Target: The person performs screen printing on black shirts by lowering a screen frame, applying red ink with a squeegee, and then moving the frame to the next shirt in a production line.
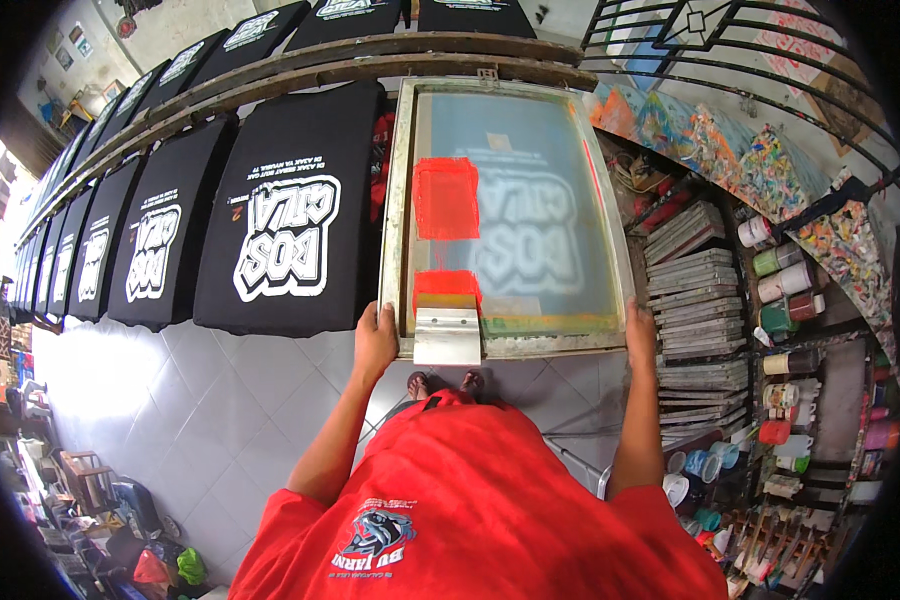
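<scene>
A wooden-framed printing screen lies in front of me, with pale mesh and a white printed shape showing blurred through it. My left hand is closed round its near left corner. At the near right corner my right hand grips the frame's side, fingers partly hidden. Two patches of red ink mark the left part of the mesh. On the nearer patch rests a squeegee with a pale metal handle, its end over the near frame edge; neither hand touches it.
Black printed shirts on boards run in a row to the left, with another row beyond the wooden rail. Stacked frames and shelves of paint pots stand to the right. Grey tiled floor lies below; a chair is at lower left.
</scene>
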The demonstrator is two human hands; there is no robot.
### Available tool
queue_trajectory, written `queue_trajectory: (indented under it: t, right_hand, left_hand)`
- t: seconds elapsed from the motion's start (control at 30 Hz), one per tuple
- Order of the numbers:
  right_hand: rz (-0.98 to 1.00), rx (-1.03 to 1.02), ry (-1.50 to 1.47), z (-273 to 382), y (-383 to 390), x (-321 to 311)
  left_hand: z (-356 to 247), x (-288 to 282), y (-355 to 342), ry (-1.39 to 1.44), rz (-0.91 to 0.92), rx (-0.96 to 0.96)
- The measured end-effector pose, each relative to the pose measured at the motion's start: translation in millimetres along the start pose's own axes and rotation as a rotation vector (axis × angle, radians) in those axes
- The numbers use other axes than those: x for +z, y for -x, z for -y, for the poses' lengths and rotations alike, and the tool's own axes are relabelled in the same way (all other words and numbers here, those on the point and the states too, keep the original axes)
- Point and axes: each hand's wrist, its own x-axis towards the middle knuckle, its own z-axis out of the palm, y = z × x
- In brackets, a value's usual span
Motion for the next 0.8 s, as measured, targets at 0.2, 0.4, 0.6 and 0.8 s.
queue_trajectory:
  t: [0.2,0.4,0.6,0.8]
  right_hand:
    - [-0.168,-0.004,0.229,47,44,-6]
    - [-0.105,-0.211,0.037,123,132,54]
    - [0.095,-0.281,-0.082,202,212,166]
    - [0.176,-0.330,-0.120,248,278,280]
  left_hand:
    - [-10,-33,22,-0.056,-0.066,0.090]
    - [41,-172,32,0.007,-0.145,-0.103]
    - [112,-337,43,-0.001,-0.367,-0.111]
    - [173,-442,39,0.103,-0.396,-0.084]
